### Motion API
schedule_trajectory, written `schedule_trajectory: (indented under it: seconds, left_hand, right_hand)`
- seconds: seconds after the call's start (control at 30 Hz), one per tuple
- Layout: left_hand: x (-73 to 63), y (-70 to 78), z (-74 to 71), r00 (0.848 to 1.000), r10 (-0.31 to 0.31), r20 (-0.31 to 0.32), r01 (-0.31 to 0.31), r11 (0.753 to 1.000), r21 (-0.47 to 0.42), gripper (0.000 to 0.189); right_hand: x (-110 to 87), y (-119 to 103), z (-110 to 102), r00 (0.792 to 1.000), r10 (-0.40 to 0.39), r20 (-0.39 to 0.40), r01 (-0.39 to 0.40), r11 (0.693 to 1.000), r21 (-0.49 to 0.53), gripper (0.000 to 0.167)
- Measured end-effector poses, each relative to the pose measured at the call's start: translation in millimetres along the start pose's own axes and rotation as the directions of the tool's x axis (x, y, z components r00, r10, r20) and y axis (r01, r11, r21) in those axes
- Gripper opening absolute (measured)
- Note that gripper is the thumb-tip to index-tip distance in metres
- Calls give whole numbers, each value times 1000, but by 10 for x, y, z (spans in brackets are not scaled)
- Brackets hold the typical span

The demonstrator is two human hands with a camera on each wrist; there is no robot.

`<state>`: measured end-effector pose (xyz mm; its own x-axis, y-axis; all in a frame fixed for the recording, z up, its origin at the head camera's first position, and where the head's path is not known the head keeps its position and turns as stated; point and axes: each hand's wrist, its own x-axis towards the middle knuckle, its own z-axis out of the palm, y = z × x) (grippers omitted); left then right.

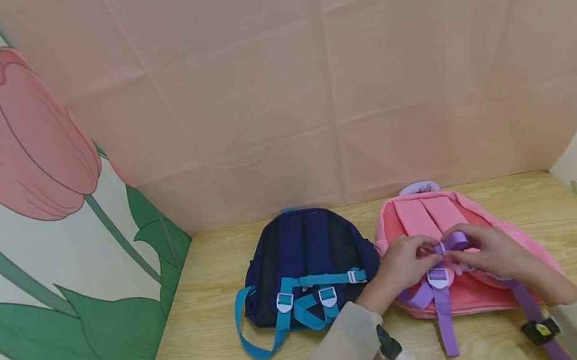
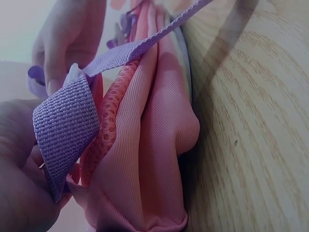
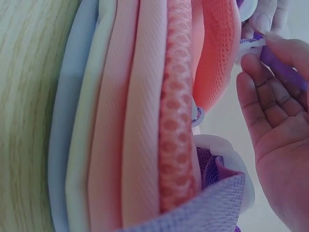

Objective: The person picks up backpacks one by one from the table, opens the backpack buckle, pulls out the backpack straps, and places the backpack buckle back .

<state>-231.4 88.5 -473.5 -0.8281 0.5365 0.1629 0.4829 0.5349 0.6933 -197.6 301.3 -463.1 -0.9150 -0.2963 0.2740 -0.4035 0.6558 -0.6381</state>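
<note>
A pink backpack (image 1: 488,293) lies on the table with its shoulder straps facing up. Over its middle, my left hand (image 1: 405,263) and right hand (image 1: 495,251) meet at a purple strap (image 1: 455,240) with a small white buckle (image 3: 251,44). From the left, the fingertips and thumb pinch the strap at the buckle. My right thumb and index finger pinch the strap on the other side, where it forms a loop; the other right fingers are bent loosely. A white adjuster (image 1: 438,278) sits just below on another purple strap, whose tail hangs down.
Left of the pink one is a dark blue backpack (image 1: 304,240) with turquoise straps, one looping onto the wooden table (image 1: 197,320). A purple strap (image 1: 525,300) trails under the right forearm. Behind the bags hangs a beige cloth (image 1: 251,85); a tulip-painted wall (image 1: 21,140) stands at left.
</note>
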Motion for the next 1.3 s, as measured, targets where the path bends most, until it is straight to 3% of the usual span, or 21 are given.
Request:
schedule_trajectory:
  seconds: [0.2, 0.47, 0.67, 0.83, 1.3]
  left_hand:
    - [-5, -12, 9, 999, -39, 5, 39, 997, -64, 28]
    - [3, 0, 19, 999, -53, -2, 53, 994, -93, 33]
    - [-4, 0, 19, 998, -64, -6, 63, 993, -96, 29]
    - [0, -41, 36, 1000, -26, -14, 24, 996, -88, 24]
    - [14, -108, 42, 999, 10, -41, -13, 996, -88, 22]
  right_hand:
    - [-2, -41, -21, 995, 84, 57, -85, 996, 9, 24]
    - [-9, -54, -43, 996, 78, 53, -76, 996, -38, 24]
    - [-13, -86, -48, 998, 47, 44, -47, 999, 6, 22]
    - [-26, -77, -38, 999, -14, 33, 13, 999, 53, 21]
    - [-22, -27, -33, 998, -60, -27, 57, 994, -93, 27]
